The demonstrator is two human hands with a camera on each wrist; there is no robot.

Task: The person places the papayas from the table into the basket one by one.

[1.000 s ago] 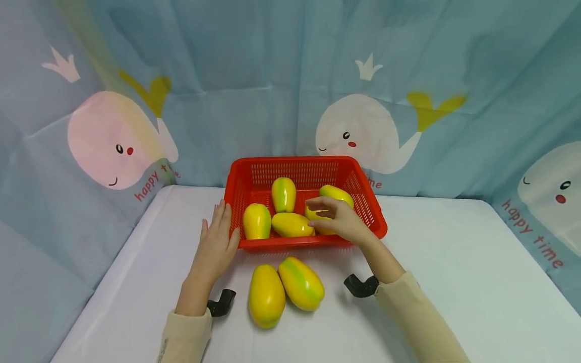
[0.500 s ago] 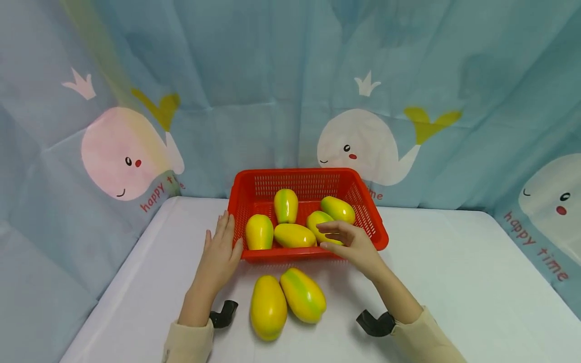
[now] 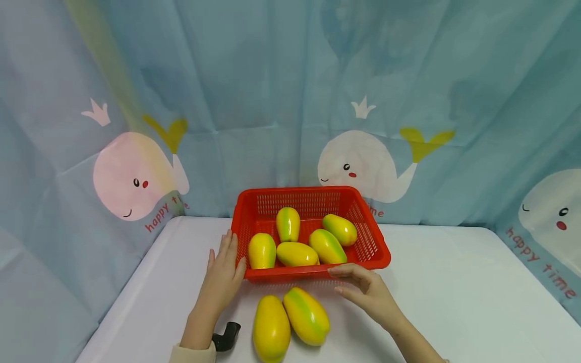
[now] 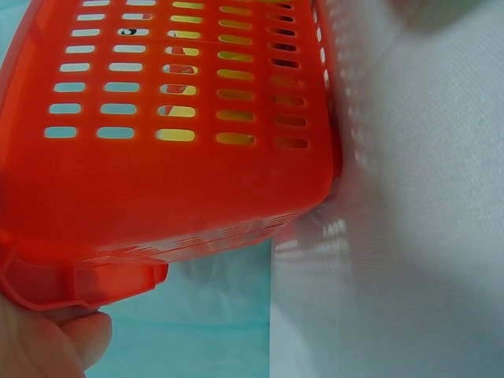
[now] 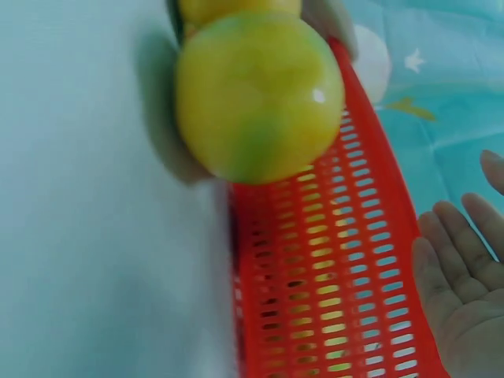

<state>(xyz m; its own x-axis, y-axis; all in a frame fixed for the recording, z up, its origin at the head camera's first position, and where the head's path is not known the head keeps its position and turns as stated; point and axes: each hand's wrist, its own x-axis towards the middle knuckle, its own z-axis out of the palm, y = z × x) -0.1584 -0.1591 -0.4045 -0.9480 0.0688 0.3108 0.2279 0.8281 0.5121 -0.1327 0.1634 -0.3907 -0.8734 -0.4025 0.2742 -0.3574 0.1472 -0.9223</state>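
Observation:
A red plastic basket (image 3: 286,274) with slotted walls holds several yellow-green papayas (image 3: 296,254). At its left side, my left hand (image 3: 220,277) rests with fingers extended along the rim; the left wrist view shows fingertips (image 4: 87,339) against the rim's corner. My right hand (image 3: 369,295) hovers at the basket's front edge, fingers loosely bent and holding nothing. Its palm (image 5: 472,299) shows at the edge of the right wrist view. Two more papayas lie side by side on the table before the basket, a left one (image 3: 271,330) and a right one (image 3: 307,316).
The white table (image 3: 454,292) extends to both sides of the basket. Behind it hangs a blue curtain (image 3: 272,91) printed with whales. A black curved piece (image 3: 228,337) sits at my left wrist.
My right hand has drawn back from over the papayas in the basket to its front rim. The left hand keeps its place at the rim. The head view has tilted up.

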